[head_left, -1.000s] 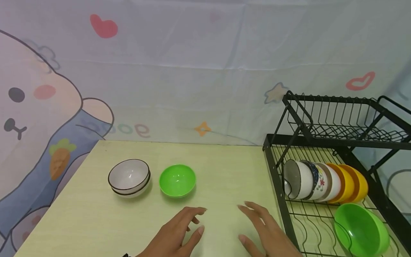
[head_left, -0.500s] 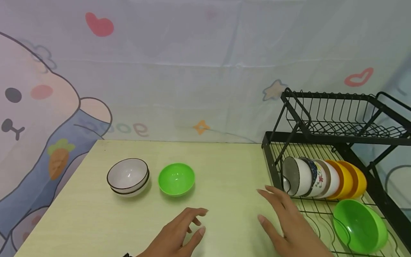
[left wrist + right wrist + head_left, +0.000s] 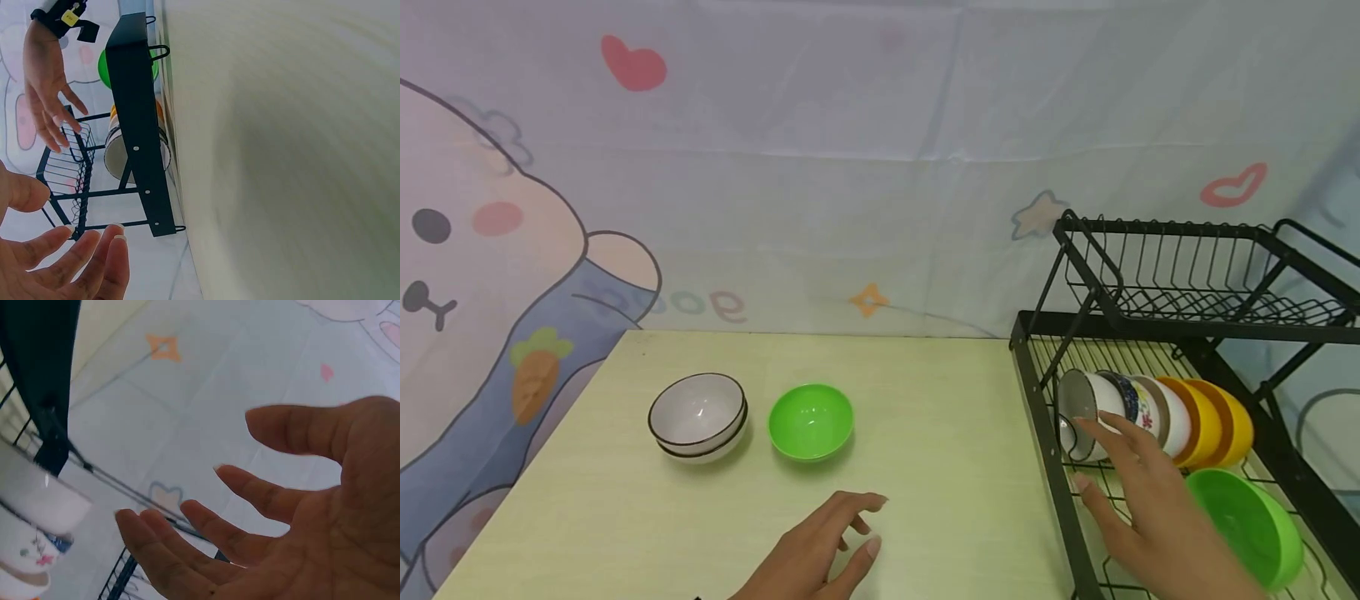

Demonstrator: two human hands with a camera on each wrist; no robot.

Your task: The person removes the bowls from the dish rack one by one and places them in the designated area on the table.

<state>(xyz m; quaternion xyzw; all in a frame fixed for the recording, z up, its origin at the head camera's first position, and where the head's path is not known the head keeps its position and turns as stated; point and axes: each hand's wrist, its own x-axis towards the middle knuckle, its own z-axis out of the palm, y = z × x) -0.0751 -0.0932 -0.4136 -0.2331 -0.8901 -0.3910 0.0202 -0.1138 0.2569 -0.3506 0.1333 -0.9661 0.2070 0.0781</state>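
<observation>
My right hand (image 3: 1157, 500) reaches over the lower tier of the black dish rack (image 3: 1052, 467), fingers spread and holding nothing. Its fingertips overlap the front of the white bowl with a grey inside (image 3: 1078, 396), first in a row of bowls on edge. Behind that come a blue-patterned floral bowl (image 3: 1138, 400), another white bowl (image 3: 1176, 417) and yellow bowls (image 3: 1232, 421). A large green bowl (image 3: 1251, 525) leans nearer me, partly behind my wrist. My left hand (image 3: 820, 546) hovers over the table with relaxed fingers, nothing in it.
On the pale table (image 3: 940, 417) stand two stacked white bowls with dark rims (image 3: 698, 412) at the left. A small green bowl (image 3: 811, 422) sits beside them. The rack's upper wire tier (image 3: 1210, 283) overhangs the bowl row. A printed cloth (image 3: 820, 167) hangs behind.
My right hand has moved right and forward, from above the table to over the rack beside the bowl row. The left hand has stayed nearly still, and the bowls have not moved.
</observation>
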